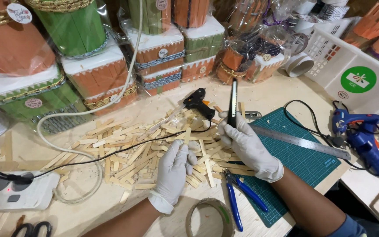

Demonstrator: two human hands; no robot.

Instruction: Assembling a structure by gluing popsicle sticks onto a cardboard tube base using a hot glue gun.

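Sorting through a heap of wooden craft sticks (154, 151) on the workbench (88, 215) — judged to be the pick-and-trim stage of stick work. The left hand (174, 169), in a white glove, rests on the middle of the heap with fingers curled nearly shut around one short stick (187, 135), which points up and away from the palm. The right hand (246, 145), also gloved, is closed in a full grip around the handle of a snap-blade utility knife (233, 98), held upright with its tip pointing away from the person, just beside the black glue gun (197, 102) lying at the far edge of the heap. A green cutting mat (299, 162) lies to the right, a steel ruler (301, 141) laid across it, blue-handled pliers (237, 199) at its near corner. The next move likely calls for carrying the held stick onto the mat and steadying it flat before the blade meets it — fingertips kept clear of the cut line.
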